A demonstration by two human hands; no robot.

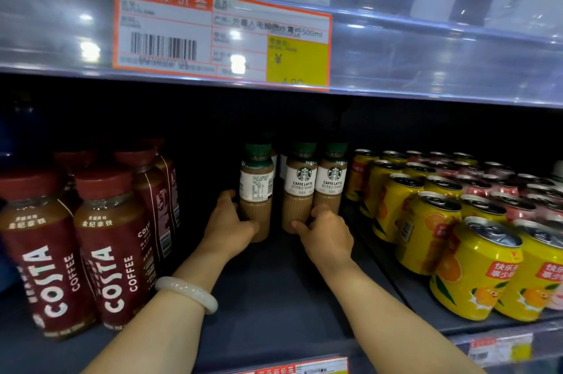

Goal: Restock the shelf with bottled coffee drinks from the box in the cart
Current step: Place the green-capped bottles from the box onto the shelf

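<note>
Three green-capped latte bottles stand deep on the dark shelf (274, 291). My left hand (228, 224) grips the lower part of the left bottle (256, 188), whose back label faces me. My right hand (327, 232) holds the bases of the two right bottles (300, 181) (333, 180), with their logos facing forward. Both of my arms reach into the shelf bay, and a pale bangle (187, 293) sits on my left wrist. Behind the left bottle, more bottles are dimly visible. The box and the cart are out of view.
Dark red Costa coffee bottles (112, 252) stand in rows on the left. Several yellow and pink cans (475, 264) fill the right side. Just above, the upper shelf edge carries an orange price tag (222, 35). The open shelf floor lies between my arms.
</note>
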